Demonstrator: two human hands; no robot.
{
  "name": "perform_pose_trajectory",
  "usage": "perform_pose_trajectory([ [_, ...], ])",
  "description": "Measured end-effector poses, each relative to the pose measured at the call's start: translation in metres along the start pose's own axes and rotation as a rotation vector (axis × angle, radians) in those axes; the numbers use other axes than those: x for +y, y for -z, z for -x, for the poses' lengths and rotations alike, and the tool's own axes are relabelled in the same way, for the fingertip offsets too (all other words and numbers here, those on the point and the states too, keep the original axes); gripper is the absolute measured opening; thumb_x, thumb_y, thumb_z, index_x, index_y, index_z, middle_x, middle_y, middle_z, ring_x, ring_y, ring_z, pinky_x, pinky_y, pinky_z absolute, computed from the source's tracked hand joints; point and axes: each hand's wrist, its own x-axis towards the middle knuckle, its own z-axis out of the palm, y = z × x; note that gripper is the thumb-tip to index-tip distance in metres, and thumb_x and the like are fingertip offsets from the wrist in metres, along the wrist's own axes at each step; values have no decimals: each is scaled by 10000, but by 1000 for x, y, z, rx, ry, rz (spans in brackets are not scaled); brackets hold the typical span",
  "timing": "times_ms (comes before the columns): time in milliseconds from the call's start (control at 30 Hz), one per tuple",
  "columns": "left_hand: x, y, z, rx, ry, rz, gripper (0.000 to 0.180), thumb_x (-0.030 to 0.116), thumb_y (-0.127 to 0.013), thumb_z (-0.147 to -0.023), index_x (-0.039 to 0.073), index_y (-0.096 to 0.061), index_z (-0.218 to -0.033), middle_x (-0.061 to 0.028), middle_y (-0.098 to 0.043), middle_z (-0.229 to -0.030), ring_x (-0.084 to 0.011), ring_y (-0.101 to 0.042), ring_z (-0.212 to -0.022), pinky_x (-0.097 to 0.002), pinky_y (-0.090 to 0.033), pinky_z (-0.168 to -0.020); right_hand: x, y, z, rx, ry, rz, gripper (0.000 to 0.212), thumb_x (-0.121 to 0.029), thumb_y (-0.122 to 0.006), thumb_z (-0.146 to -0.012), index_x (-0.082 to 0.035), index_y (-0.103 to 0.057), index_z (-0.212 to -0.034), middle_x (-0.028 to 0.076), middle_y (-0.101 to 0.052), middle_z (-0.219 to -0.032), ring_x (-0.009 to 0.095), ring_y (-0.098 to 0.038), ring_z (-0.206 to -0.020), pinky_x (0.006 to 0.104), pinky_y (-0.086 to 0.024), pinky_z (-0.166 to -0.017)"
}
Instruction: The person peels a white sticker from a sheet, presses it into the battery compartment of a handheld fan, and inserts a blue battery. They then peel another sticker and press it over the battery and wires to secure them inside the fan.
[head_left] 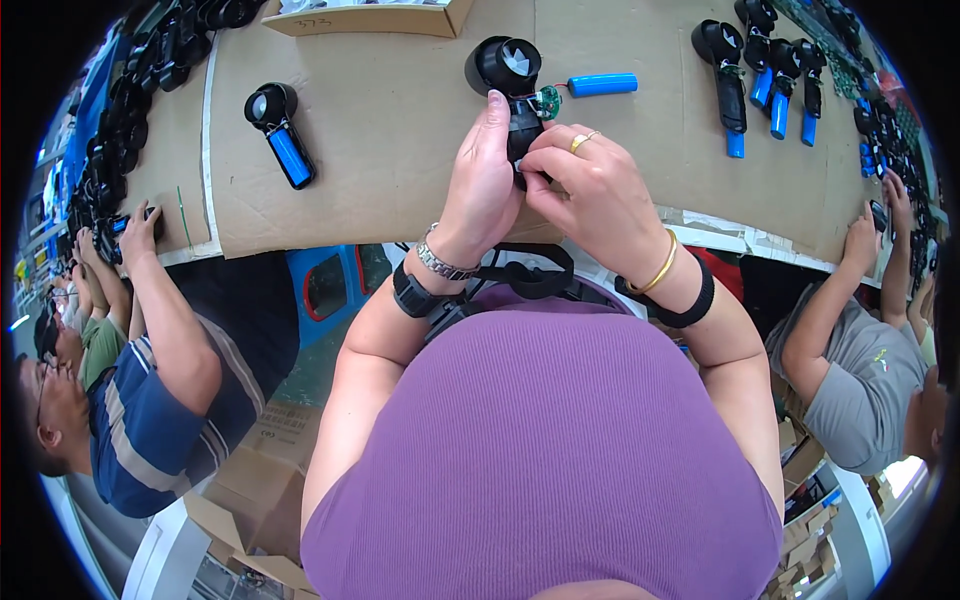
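Over the cardboard-covered table, my left hand is closed round the handle of a black handheld fan, thumb along its left side. The fan's round head points away from me. A small green circuit board sticks out at the handle's right side, and thin wires lead from it to a blue cylindrical battery lying on the table. My right hand is closed in a pinch at the near end of the handle. Its fingertips touch the handle there, but they hide whatever they may hold.
An unfinished fan with a blue battery lies to the left. Several more fans with batteries lie at the right. A cardboard box stands at the far edge. Co-workers sit on both sides, a striped shirt left and a grey shirt right.
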Motion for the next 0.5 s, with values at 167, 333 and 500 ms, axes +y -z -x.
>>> perform_pose_trajectory([
  [167,4,-4,0,26,9,14,481,435,-339,-1146,24,-559,-1262,-92,-661,-1091,-159,-655,-960,-327,-557,-885,-1,1,-2,0,-15,-32,86,-26,-739,-814,-6,-684,-878,104,-675,-922,305,-676,-890,391,-552,-824],
  [333,6,-3,1,14,21,1,473,428,-336,-1148,26,-561,-1254,-79,-660,-1089,-144,-652,-952,-315,-556,-881,-3,1,-5,9,7,-36,105,7,-735,-798,5,-665,-877,113,-661,-931,304,-670,-880,377,-557,-794],
  [500,6,-1,-1,30,22,-13,464,419,-329,-1151,29,-562,-1243,-70,-658,-1088,-133,-652,-942,-311,-559,-871,-2,-5,-8,79,-34,-110,115,36,-723,-797,12,-659,-889,111,-649,-936,266,-670,-837,347,-570,-743],
])
